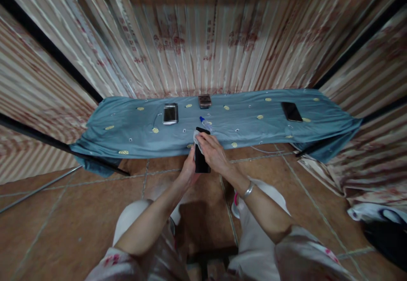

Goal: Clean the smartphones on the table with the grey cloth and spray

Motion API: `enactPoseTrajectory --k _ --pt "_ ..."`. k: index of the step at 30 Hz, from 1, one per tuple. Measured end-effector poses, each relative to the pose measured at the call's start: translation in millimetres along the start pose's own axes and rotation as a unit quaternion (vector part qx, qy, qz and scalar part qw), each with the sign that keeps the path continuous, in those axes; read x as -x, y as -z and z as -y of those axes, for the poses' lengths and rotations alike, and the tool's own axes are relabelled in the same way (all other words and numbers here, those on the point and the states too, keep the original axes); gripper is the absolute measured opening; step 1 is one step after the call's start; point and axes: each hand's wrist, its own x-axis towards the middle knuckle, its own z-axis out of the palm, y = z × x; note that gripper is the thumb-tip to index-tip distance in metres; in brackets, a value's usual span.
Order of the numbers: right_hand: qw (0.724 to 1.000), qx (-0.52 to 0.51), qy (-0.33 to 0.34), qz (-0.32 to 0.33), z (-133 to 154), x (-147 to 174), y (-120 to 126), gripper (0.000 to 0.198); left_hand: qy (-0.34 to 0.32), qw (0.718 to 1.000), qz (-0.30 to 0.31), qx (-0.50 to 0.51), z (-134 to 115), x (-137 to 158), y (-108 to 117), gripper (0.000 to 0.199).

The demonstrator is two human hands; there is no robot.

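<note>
My left hand [188,165] is closed around the left edge of a dark smartphone [202,163], held in front of the cloth-covered table's near edge. Over the phone's upper part, my right hand [212,150] presses a small white cloth [196,137] against its surface, fingers bent together. Just beyond the phone lies a small clear bottle with a blue cap [205,123], on its side. Part of the phone's screen is hidden by my right fingers.
A blue patterned cloth [248,129] covers the narrow table. On it rest a blurred dark square item [171,114], a blurred brown item [204,101] and a black tablet-like device [291,111]. Black poles [359,48] and striped curtains [197,39] surround it. A dark bag-like object [386,238] is at right.
</note>
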Motion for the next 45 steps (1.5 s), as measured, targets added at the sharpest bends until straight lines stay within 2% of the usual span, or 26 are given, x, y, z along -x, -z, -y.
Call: enactPoseTrajectory --k 7,12,17,24,27,30,32,35,40,45 --pt "0.999 0.027 -0.043 -0.008 -19.9 -8.2 1.4 0.044 0.033 0.998 -0.025 -0.047 2.8 3.0 -3.0 0.046" --pt "0.997 0.019 -0.077 -0.013 -36.8 -6.3 -4.5 0.044 0.02 0.999 0.004 -0.049 -7.4 3.4 -2.7 0.054" --pt "0.996 0.017 -0.083 -0.031 -39.5 -4.1 -8.4 0.045 0.016 0.999 0.013 -0.045 -8.2 0.9 0.0 0.054" --pt "0.999 -0.003 -0.034 -0.017 -20.8 -7.8 -4.7 0.045 0.023 1.0 -0.016 0.006 -1.7 -1.4 -4.1 0.046" --pt "1.0 -0.023 0.001 -0.008 -6.0 -3.9 -7.7 0.045 -0.028 0.999 -0.014 0.042 -4.7 -6.1 -1.3 0.042" --pt "0.998 -0.045 0.033 0.002 9.5 4.2 -13.5 0.045 -0.061 0.996 -0.041 0.049 -13.3 -12.2 8.1 0.038" --pt "0.997 -0.051 0.054 0.012 18.6 9.9 -17.5 0.046 -0.038 0.997 -0.053 0.035 -20.7 -15.3 15.0 0.042" --pt "0.995 -0.045 0.081 0.02 28.7 16.1 -22.1 0.046 -0.009 0.999 -0.034 0.013 -30.2 -17.2 20.4 0.055" --pt "0.994 -0.034 0.107 0.002 34.5 18.6 -24.5 0.042 -0.027 0.999 -0.015 0.041 -37.3 -19.1 20.0 0.061" --pt "0.994 -0.046 0.096 0.001 31.7 16.3 -21.6 0.041 -0.045 0.998 -0.003 0.053 -41.8 -25.1 25.1 0.064"
